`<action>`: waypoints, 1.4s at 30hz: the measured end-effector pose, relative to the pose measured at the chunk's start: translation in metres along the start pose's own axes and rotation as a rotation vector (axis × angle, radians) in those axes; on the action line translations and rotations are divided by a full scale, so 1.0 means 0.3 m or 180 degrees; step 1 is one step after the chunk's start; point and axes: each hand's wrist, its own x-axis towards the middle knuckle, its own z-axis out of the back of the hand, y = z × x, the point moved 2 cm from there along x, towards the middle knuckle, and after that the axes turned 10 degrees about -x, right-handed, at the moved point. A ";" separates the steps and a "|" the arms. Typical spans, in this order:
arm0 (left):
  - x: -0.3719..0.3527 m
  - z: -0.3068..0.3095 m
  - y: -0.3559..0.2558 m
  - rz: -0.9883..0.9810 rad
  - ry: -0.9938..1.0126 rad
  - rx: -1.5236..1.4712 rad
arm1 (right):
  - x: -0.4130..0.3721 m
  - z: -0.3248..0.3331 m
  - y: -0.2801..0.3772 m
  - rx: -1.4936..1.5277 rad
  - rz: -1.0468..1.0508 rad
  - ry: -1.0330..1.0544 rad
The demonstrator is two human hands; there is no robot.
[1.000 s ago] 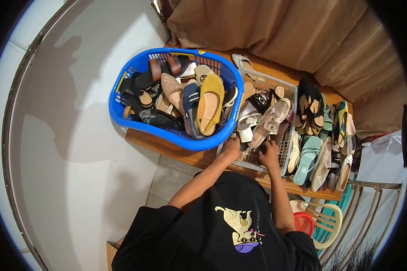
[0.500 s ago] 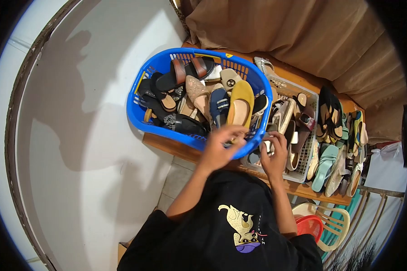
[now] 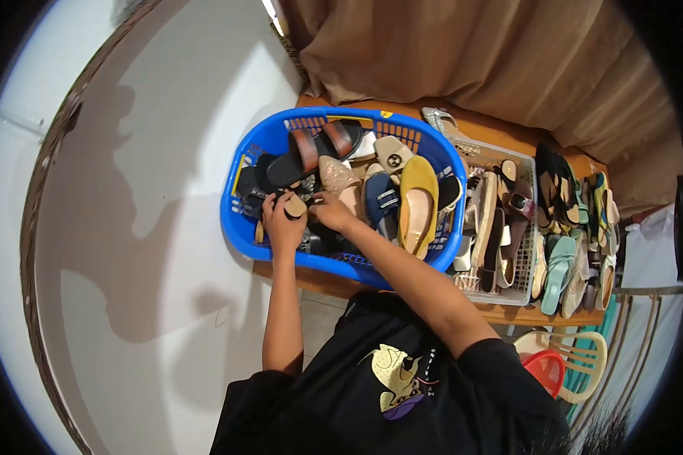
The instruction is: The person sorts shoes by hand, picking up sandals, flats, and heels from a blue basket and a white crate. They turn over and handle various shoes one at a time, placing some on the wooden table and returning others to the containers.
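A blue laundry basket [image 3: 341,263] on the wooden table is piled with shoes. At its left end my left hand [image 3: 282,220] has its fingers closed around a black sandal with a tan heel [image 3: 296,207]. My right hand [image 3: 332,212] reaches into the pile just right of it, fingers curled among dark shoes; what they grip is hidden. Above the hands lies a slide with brown straps [image 3: 305,149]. A glittery beige pointed flat [image 3: 337,174], a navy shoe [image 3: 379,196] and a mustard flat [image 3: 417,201] lie to the right.
A whitish plastic crate [image 3: 530,227] of shoes stands right of the basket. Beyond it, several more pairs, including mint sandals [image 3: 559,273], line the wooden table [image 3: 501,312]. A brown curtain [image 3: 448,53] hangs behind. A cream chair [image 3: 596,364] with a red basin [image 3: 546,371] stands lower right.
Both hands have moved left, from the basket's right front rim to the shoes at its left end. My left hand has taken hold of the black sandal. The view has shifted slightly.
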 end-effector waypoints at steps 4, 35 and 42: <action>0.008 0.015 -0.003 0.0643 -0.0015 -0.1003 | 0.195 -0.096 -0.156 0.1088 -0.0433 0.0332; 0.215 0.210 -0.001 -0.0280 0.1358 -0.0799 | 0.092 0.118 0.050 0.0568 0.0345 -0.0587; 0.163 0.177 -0.037 -0.0667 0.0721 -0.0106 | 0.050 0.290 0.050 0.0331 0.0250 -0.0237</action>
